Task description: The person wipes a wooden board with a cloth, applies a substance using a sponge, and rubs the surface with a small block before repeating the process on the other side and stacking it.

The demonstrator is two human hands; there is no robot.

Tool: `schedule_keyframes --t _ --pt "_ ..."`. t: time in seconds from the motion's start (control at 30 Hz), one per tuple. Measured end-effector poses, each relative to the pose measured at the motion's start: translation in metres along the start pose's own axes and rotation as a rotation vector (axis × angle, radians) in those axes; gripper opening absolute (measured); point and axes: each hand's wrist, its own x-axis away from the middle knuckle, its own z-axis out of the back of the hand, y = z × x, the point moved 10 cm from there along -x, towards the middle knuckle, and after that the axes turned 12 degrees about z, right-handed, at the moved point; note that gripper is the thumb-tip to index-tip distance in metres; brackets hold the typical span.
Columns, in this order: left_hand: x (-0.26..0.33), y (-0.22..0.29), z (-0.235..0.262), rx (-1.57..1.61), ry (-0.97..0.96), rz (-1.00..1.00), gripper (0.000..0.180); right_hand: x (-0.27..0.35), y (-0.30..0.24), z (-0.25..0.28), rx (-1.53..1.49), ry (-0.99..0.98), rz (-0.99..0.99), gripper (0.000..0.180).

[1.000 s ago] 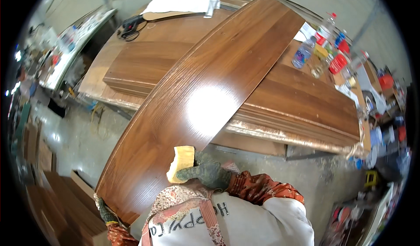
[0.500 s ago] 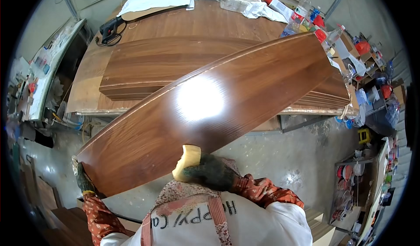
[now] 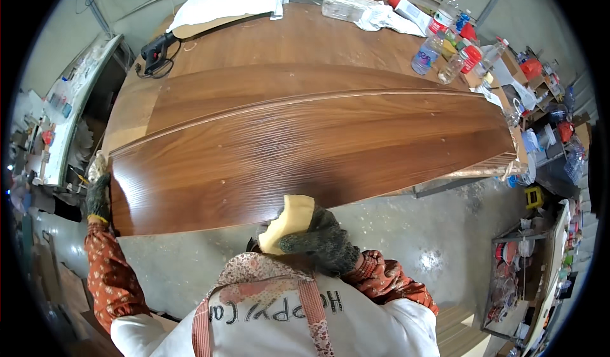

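A long brown wood-grain board (image 3: pixel 356 141) with a glossy face and a raised far edge lies across the worktable in front of me. At its left end, my left hand (image 3: pixel 98 188) in a dark glove with pale fingertips is closed on the short edge; the fingers are partly hidden. My right hand (image 3: pixel 324 246), also gloved, is closed round a pale yellow sponge (image 3: pixel 289 223) with a ragged left side. The sponge is by the board's near edge, close to my apron; I cannot tell whether they touch. Beneath the board, another brown board (image 3: pixel 254 84) shows along the far side.
A black corded power tool (image 3: pixel 155 52) and white cloth (image 3: pixel 232 4) occupy the table's far left. Several plastic bottles (image 3: pixel 427 53) and jars crowd the far right corner. A cluttered shelf (image 3: pixel 518 274) stands right, a side bench (image 3: pixel 76 103) left. Grey floor (image 3: pixel 406 230) lies nearer me.
The board has swung from a steep slant to nearly level, its left end moving away from me with my left hand and its right end coming nearer. My right hand and sponge shifted slightly right.
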Motion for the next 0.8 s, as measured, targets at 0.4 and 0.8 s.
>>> schedule_keyframes --t 0.4,0.8 --pt "-0.153 -0.046 -0.021 -1.055 0.039 -0.156 0.034 -0.059 -0.024 0.033 0.250 0.048 0.067 0.039" --pt "-0.133 0.058 -0.141 -0.591 -0.105 0.030 0.045 -0.052 -0.043 0.040 0.169 0.407 0.337 0.060"
